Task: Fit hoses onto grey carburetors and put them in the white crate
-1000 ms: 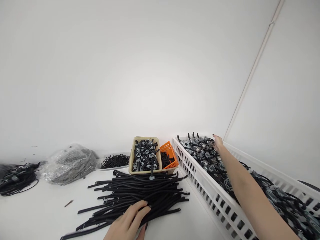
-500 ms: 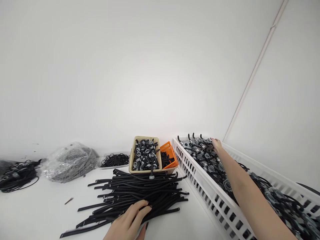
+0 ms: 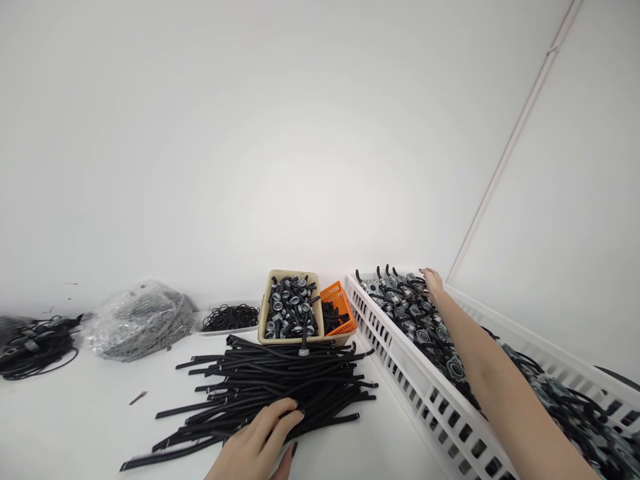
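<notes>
A heap of black rubber tubes (image 3: 280,387) lies on the white table in front of me. My left hand (image 3: 263,440) rests on the near side of that heap, fingers curled over a few tubes. My right hand (image 3: 432,283) reaches far into the long white slotted crate (image 3: 425,393) on the right, fingers down on the assembled black-and-grey parts (image 3: 410,313) near its far end. What the right fingers hold, if anything, is hidden.
A beige bin (image 3: 291,313) of grey-and-black fittings and an orange basket (image 3: 339,313) stand behind the tubes. A tray of black rings (image 3: 230,319), a clear bag (image 3: 137,321) and a tangle of black parts (image 3: 33,347) lie to the left. White walls close the corner.
The view has shifted slightly. My right hand has edged a little within the far end of the crate; my left hand stays on the tubes.
</notes>
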The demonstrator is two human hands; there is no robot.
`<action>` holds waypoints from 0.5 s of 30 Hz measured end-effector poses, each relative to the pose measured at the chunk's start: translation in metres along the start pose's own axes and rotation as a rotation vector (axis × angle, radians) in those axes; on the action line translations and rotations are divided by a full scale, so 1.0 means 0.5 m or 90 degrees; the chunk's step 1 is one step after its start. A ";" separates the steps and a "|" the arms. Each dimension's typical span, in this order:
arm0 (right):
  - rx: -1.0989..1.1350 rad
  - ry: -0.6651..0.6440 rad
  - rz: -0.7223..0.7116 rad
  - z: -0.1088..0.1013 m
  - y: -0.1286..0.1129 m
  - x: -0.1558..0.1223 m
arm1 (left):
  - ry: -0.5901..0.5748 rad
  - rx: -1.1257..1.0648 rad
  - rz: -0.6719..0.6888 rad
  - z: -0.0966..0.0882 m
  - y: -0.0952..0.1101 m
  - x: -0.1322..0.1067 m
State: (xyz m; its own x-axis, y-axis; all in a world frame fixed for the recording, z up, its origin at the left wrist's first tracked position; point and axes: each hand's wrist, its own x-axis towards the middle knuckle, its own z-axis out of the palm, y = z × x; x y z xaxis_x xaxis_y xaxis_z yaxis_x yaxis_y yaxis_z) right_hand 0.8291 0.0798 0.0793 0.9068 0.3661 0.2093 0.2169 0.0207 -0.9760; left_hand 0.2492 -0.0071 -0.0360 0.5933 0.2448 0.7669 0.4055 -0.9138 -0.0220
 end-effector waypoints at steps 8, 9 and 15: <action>-0.050 -0.022 0.048 -0.019 -0.007 -0.004 | -0.012 0.000 0.000 -0.005 0.008 0.006; -0.052 -0.024 0.045 -0.019 -0.003 -0.005 | -0.016 -0.003 -0.002 -0.006 0.008 0.006; -0.038 -0.002 0.018 -0.010 0.022 -0.013 | -0.024 -0.019 -0.018 -0.006 0.006 0.002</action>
State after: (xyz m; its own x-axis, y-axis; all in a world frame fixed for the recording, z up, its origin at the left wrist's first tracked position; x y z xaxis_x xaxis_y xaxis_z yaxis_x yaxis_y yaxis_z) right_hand 0.8273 0.0730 0.0675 0.9116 0.3690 0.1811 0.2124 -0.0456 -0.9761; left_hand 0.2488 -0.0105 -0.0332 0.6082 0.2829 0.7417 0.4019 -0.9155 0.0196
